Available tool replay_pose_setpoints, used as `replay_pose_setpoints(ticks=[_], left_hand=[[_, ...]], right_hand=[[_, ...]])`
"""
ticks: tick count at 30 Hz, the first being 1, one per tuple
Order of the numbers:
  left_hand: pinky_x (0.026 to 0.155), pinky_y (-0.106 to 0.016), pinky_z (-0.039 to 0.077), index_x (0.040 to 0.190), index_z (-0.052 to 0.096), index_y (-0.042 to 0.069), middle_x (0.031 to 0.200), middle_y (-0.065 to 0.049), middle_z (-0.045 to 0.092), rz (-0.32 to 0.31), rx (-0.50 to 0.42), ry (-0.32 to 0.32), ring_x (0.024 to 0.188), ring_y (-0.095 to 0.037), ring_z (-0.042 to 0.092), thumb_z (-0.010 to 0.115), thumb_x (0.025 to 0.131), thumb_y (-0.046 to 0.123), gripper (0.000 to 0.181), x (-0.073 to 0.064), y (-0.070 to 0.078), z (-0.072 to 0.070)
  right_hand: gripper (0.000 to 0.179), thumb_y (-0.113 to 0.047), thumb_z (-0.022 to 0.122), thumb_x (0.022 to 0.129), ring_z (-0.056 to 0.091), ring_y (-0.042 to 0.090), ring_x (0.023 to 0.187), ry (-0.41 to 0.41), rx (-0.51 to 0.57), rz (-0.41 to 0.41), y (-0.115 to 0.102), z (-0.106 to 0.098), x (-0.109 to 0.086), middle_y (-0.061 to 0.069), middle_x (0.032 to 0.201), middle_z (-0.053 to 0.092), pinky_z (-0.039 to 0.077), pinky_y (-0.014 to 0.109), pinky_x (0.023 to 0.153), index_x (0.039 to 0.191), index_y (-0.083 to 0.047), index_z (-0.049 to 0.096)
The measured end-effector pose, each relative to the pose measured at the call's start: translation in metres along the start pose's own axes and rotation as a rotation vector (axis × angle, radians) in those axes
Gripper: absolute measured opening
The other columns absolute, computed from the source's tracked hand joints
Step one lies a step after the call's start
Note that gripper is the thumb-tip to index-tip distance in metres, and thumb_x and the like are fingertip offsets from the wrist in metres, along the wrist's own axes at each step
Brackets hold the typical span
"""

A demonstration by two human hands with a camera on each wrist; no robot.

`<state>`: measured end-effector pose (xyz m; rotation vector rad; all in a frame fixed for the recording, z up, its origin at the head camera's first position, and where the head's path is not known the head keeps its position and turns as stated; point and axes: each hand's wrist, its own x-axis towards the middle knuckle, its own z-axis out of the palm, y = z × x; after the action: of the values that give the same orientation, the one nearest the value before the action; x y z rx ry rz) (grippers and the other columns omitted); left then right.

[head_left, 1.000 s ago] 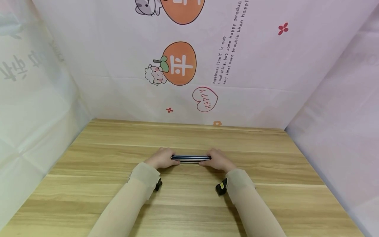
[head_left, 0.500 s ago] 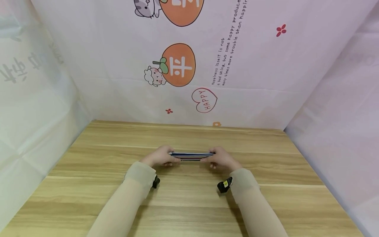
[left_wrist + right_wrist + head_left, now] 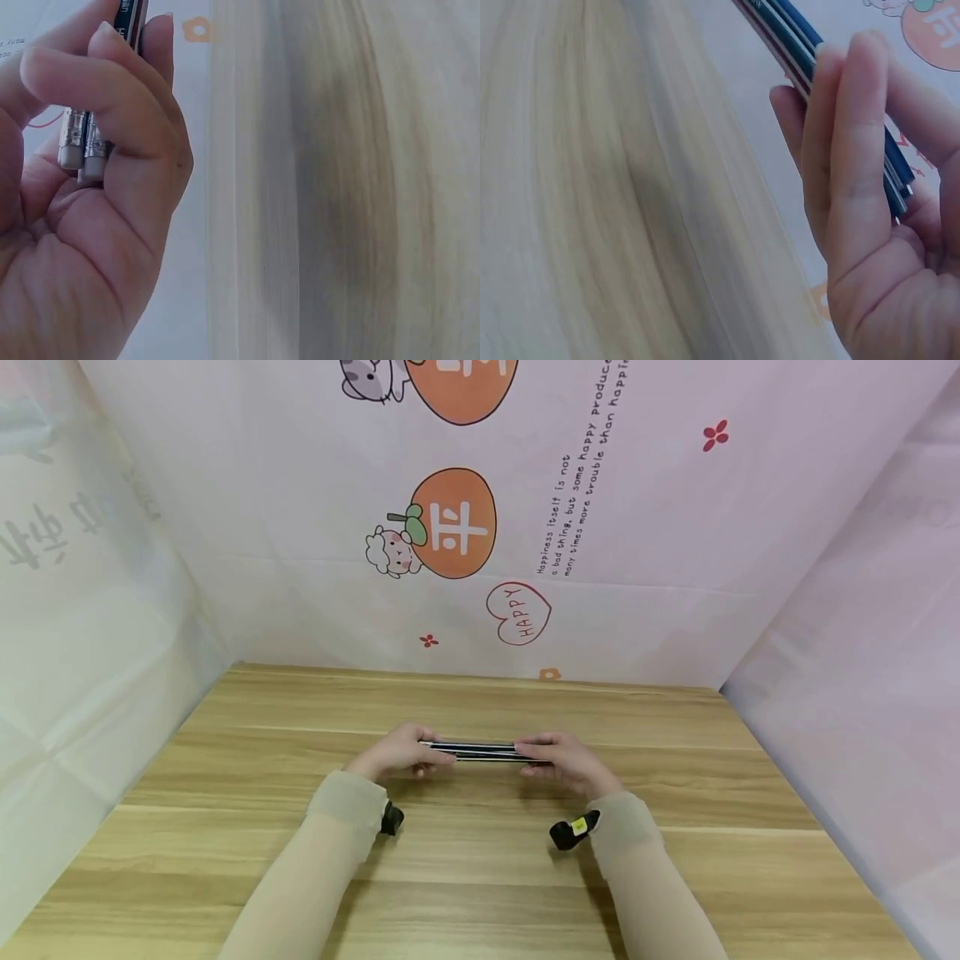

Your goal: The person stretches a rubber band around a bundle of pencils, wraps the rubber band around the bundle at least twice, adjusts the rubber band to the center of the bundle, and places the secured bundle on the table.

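Note:
A bundle of dark striped pencils [image 3: 480,750] lies crosswise between my two hands, raised over the wooden table. At its left end my left hand [image 3: 401,752] grips it with curled fingers. The left wrist view shows eraser ends with silver metal bands [image 3: 73,139] pointing into that palm. My right hand [image 3: 566,758] holds the other end between thumb and fingers. In the right wrist view the dark blue-green pencils [image 3: 791,34] pass behind the fingers, and their flat ends come out close to the palm. Part of the bundle is hidden by the fingers of both hands.
The wood-grain table [image 3: 480,877] stretches under both arms. A white printed sheet [image 3: 637,527] with cartoon fruit and lettering hangs behind its back edge, and pale sheets [image 3: 90,652] stand on the left and right. Black wrist cameras [image 3: 573,831] sit on both forearms.
Both hands have risen a little and moved slightly apart with the pencils. The right fingers have shifted, with the thumb now across the top of the bundle.

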<state>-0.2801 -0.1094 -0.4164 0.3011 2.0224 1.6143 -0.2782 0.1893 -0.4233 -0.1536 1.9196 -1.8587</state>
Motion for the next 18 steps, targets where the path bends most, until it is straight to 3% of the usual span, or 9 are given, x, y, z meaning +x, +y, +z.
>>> replay_pose_setpoints(ticks=[4, 9, 14, 18], left_hand=[[0.049, -0.016, 0.042, 0.109, 0.068, -0.004, 0.07, 0.001, 0.059, 0.016, -0.004, 0.023, 0.057, -0.007, 0.045, 0.073, 0.089, 0.01, 0.025, -0.002, -0.001, 0.001], [0.053, -0.017, 0.047, 0.11, 0.072, -0.001, 0.073, 0.0, 0.061, 0.035, -0.037, 0.082, 0.059, -0.008, 0.048, 0.078, 0.087, 0.019, 0.031, -0.004, -0.004, 0.006], [0.054, -0.019, 0.051, 0.112, 0.072, -0.001, 0.077, -0.003, 0.066, 0.051, -0.169, 0.118, 0.064, -0.009, 0.055, 0.076, 0.088, 0.02, 0.032, -0.004, -0.01, 0.015], [0.061, -0.021, 0.058, 0.122, 0.067, -0.002, 0.088, -0.003, 0.071, 0.061, -0.298, 0.111, 0.074, -0.011, 0.066, 0.073, 0.091, 0.016, 0.036, -0.006, -0.015, 0.023]], right_hand=[[0.046, -0.007, 0.063, 0.096, 0.072, 0.017, 0.093, 0.024, 0.079, -0.015, 0.0, 0.001, -0.003, 0.007, 0.113, 0.066, 0.059, 0.024, 0.086, 0.134, 0.017, 0.049], [0.029, -0.003, 0.065, 0.094, 0.073, 0.017, 0.094, 0.034, 0.153, -0.029, 0.0, 0.003, -0.009, 0.007, 0.106, 0.071, 0.058, 0.025, 0.089, 0.12, 0.009, 0.064], [0.013, 0.0, 0.063, 0.094, 0.073, 0.016, 0.088, 0.014, 0.235, -0.051, 0.002, 0.005, -0.015, 0.006, 0.099, 0.073, 0.059, 0.021, 0.085, 0.103, -0.002, 0.073], [0.022, 0.001, 0.061, 0.096, 0.073, 0.016, 0.088, 0.018, 0.252, -0.045, 0.003, 0.005, -0.02, 0.005, 0.1, 0.072, 0.059, 0.021, 0.084, 0.115, 0.008, 0.066]])
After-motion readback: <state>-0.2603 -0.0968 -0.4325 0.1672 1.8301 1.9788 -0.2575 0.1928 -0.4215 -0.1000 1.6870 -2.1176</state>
